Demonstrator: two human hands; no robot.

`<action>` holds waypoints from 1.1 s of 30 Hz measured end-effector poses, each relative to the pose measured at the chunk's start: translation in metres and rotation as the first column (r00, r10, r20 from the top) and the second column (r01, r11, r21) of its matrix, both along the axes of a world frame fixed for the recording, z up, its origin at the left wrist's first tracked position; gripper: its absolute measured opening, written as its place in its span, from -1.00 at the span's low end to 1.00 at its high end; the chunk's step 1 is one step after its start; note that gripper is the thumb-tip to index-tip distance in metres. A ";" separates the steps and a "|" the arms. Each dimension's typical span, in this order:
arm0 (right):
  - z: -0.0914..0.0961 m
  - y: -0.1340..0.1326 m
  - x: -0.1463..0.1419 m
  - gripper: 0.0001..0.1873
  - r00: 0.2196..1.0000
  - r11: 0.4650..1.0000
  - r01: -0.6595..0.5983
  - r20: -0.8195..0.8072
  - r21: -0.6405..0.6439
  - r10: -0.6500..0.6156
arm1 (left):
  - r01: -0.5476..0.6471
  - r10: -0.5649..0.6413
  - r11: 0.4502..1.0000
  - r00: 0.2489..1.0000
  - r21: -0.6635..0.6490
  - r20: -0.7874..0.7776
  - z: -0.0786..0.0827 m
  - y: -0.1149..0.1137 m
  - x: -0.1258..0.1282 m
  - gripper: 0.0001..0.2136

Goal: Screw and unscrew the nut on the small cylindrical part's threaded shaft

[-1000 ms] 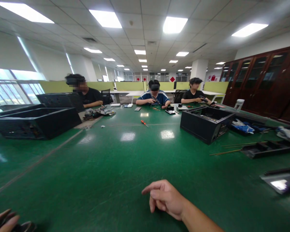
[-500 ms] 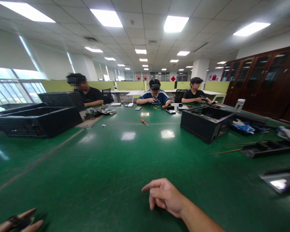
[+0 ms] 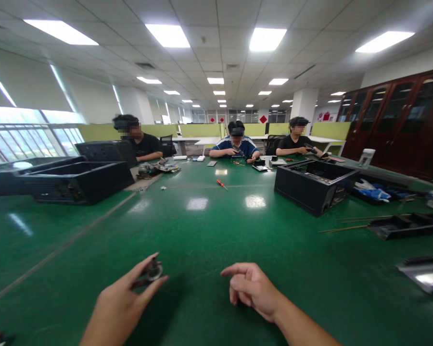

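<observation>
Between thumb and fingers, my left hand (image 3: 124, 295) grips a small dark metal part (image 3: 154, 271) with a round, ring-like silvery end. Its exact kind is too small and blurred to make out. The hand is held over the green tabletop (image 3: 198, 230), left of centre. To its right is my right hand (image 3: 252, 290), apart from it. The right index finger points left, the other fingers are loosely curled, and nothing shows in them.
An orange screwdriver (image 3: 221, 184) lies further back. Black computer cases (image 3: 75, 182) stand at left, another case (image 3: 306, 192) at right. Beyond the right hand lie a long black tray (image 3: 407, 226) and thin rods (image 3: 346, 229). Three people sit across the table, one (image 3: 234, 144) in the middle.
My left hand has come in from the lower left corner towards the middle, carrying the small metal part. My right hand keeps nearly the same pose. The view has shifted slightly left.
</observation>
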State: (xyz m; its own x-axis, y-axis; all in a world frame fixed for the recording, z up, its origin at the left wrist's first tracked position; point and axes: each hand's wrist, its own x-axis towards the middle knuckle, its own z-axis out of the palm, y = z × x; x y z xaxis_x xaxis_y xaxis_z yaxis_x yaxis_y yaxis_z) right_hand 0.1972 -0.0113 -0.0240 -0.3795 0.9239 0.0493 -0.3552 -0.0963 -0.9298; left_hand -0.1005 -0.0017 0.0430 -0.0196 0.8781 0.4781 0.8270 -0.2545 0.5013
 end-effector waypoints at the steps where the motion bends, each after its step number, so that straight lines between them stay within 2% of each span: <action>1: -0.002 0.000 0.000 -0.51 0.998 0.998 0.058 0.006 0.030 -0.058 | 0.084 -0.084 0.995 0.996 -0.049 0.018 -0.001 0.001 0.019 -0.50; 5: -0.008 0.000 0.001 -0.44 0.973 0.964 0.218 0.037 0.154 -0.226 | 0.302 -0.301 0.951 0.953 -0.067 0.024 -0.015 -0.002 0.086 -0.73; 8: -0.010 -0.002 0.002 -0.43 0.961 0.949 0.248 0.071 0.196 -0.266 | 0.420 -0.420 0.905 0.907 -0.068 0.016 -0.031 -0.007 0.107 -0.78; 11: -0.005 -0.004 0.002 -0.53 0.956 0.955 0.185 0.185 0.230 -0.230 | 0.510 -0.507 0.856 0.860 -0.089 0.054 -0.044 -0.011 0.108 -0.73; 14: 0.001 -0.007 0.002 -0.68 0.920 0.956 0.118 0.333 0.269 -0.207 | 0.561 -0.556 0.824 0.828 -0.081 0.077 -0.049 -0.011 0.104 -0.73; 20: 0.004 -0.010 0.003 -0.80 0.903 0.958 0.112 0.374 0.266 -0.209 | 0.506 -0.501 0.862 0.861 -0.045 0.086 -0.053 -0.008 0.099 -0.55; 23: 0.001 -0.010 0.003 -0.88 0.883 0.958 0.113 0.417 0.262 -0.218 | 0.502 -0.495 0.863 0.863 -0.053 0.105 -0.054 -0.007 0.097 -0.57; 27: -0.002 -0.009 0.002 -0.87 0.857 0.956 0.137 0.453 0.258 -0.245 | 0.506 -0.503 0.862 0.860 -0.023 0.088 -0.053 -0.005 0.096 -0.60; 33: 0.001 -0.009 -0.001 -0.80 0.810 0.939 0.150 0.506 0.308 -0.296 | 0.525 -0.519 0.850 0.848 -0.037 0.111 -0.052 -0.004 0.098 -0.53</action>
